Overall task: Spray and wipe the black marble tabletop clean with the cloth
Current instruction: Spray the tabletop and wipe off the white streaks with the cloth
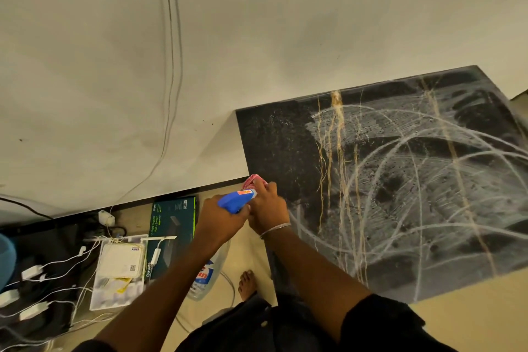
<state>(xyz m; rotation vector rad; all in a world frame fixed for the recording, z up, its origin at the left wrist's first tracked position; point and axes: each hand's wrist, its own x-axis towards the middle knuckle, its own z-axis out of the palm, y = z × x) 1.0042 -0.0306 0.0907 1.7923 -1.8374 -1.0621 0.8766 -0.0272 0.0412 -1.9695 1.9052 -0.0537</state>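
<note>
**Black marble tabletop streaked white, bottle and cloth at its left edge**

Black marble tabletop (400,180) fills the right side, set against a pale wall (257,23). White arcing smears cover most of it, and tan veins run from far to near. The far left corner is darker, with fine speckles.

The left hand (221,218) is curled round the blue trigger head of a spray bottle (233,200). The clear body hangs below the forearm. Its blue and red label (203,276) is partly hidden and cannot be read.

Just right of it, the right hand (267,210), a thin bangle (275,229) at the wrist, grips a bunched red cloth (253,182) at the tabletop's left edge.

On the floor to the left lies a dark teal box (173,231) printed "Omada" and "10-Port Gigabit PoE+ Switch". Beside it is a white device (121,261) marked "FIBER" with a QR code, among white cables (57,263). A bare foot (248,284) stands near the table's near left corner
</note>
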